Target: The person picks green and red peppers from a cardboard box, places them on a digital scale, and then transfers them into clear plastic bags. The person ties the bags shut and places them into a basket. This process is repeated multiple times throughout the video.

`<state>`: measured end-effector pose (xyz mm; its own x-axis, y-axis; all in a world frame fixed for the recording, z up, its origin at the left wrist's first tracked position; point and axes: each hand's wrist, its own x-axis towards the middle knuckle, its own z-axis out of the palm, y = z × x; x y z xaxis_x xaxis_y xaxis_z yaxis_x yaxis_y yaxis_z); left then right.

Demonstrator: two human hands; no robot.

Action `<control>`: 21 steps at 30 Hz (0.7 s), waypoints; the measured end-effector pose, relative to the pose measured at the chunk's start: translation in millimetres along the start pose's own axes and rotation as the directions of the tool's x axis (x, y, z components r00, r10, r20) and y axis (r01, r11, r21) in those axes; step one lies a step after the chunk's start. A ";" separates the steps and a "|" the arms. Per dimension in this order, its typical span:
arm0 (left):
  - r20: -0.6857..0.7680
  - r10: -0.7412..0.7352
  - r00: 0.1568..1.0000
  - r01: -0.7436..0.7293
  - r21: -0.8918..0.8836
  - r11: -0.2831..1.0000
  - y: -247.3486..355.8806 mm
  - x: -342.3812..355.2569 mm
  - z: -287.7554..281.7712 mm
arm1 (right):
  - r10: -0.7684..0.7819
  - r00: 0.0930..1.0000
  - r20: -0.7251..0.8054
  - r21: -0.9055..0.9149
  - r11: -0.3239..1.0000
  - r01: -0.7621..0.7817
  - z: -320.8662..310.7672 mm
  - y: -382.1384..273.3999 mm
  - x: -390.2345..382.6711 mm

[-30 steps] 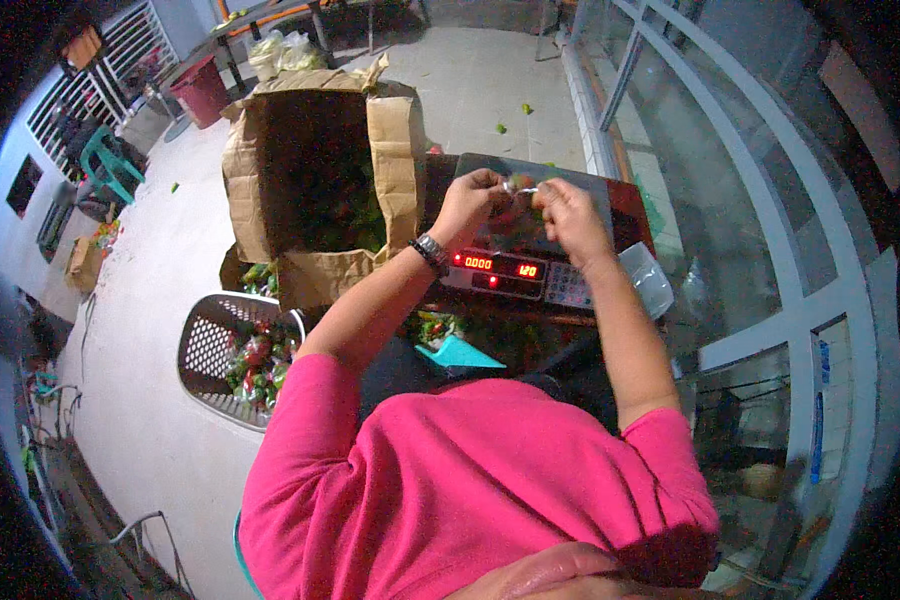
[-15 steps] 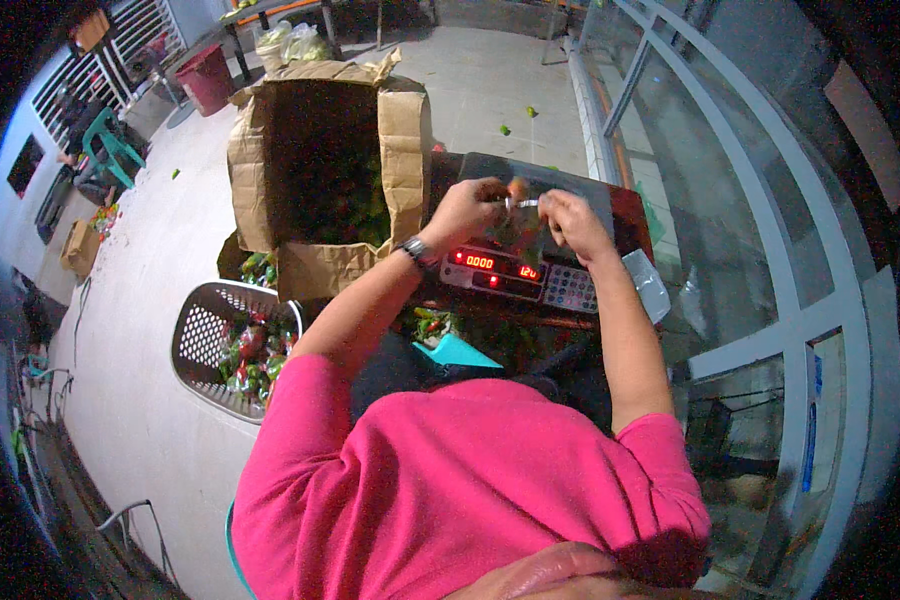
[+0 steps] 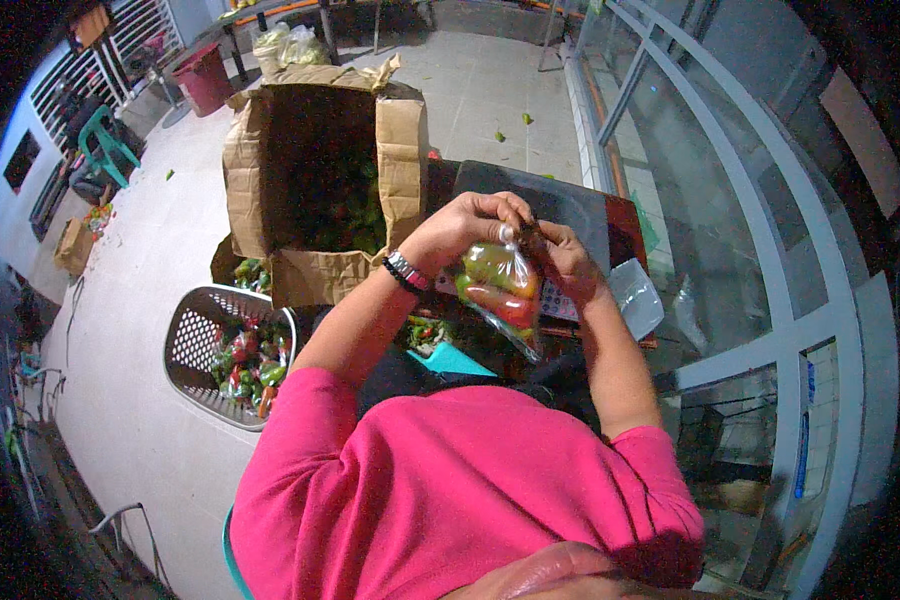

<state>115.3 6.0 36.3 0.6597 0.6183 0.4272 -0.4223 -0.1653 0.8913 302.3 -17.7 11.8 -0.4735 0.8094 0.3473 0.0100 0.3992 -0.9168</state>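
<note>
A clear plastic bag of green and red peppers (image 3: pixel 500 285) hangs in front of the digital scale (image 3: pixel 580 210), its gathered neck uppermost. My left hand (image 3: pixel 480 222) pinches that neck from the left. On the other side my right hand (image 3: pixel 568 262) has its fingers closed at the same gathered neck; exactly what its fingertips grip is partly hidden. The bag covers most of the scale's display and part of its keypad. Beyond my hands, the dark weighing plate shows.
An open cardboard box (image 3: pixel 400 160) holding green produce stands left of the scale. Below it sits a grey plastic basket (image 3: pixel 192 345) of bagged peppers. A clear plastic tray (image 3: pixel 635 298) lies right of the scale, near glass panels. A red bin (image 3: pixel 205 82) stands at far left.
The bag has come toward me off the scale and now hangs upright before it, covering the display. Both hands have closed in together at its neck.
</note>
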 end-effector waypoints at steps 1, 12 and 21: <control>-0.053 -0.038 0.998 0.045 0.132 0.990 -2.9 -4.7 -5.8 | 0.123 0.990 0.074 0.105 0.986 -0.130 -2.3 -14.1 5.4; -0.604 0.007 0.797 0.217 0.297 0.930 -59.5 30.8 -19.2 | -0.031 0.876 -0.481 -0.595 0.746 -0.300 -1.0 16.4 57.3; -0.401 0.140 0.905 0.347 0.888 0.301 -109.5 12.7 -64.8 | -0.234 0.878 -0.418 -0.674 0.727 -0.127 2.8 84.1 54.2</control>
<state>129.6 81.8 -65.8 0.2888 0.8446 0.4508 0.6541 -0.5179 0.5513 275.1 58.5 -47.0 -0.0500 0.7971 0.6018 0.6614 0.4779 -0.5781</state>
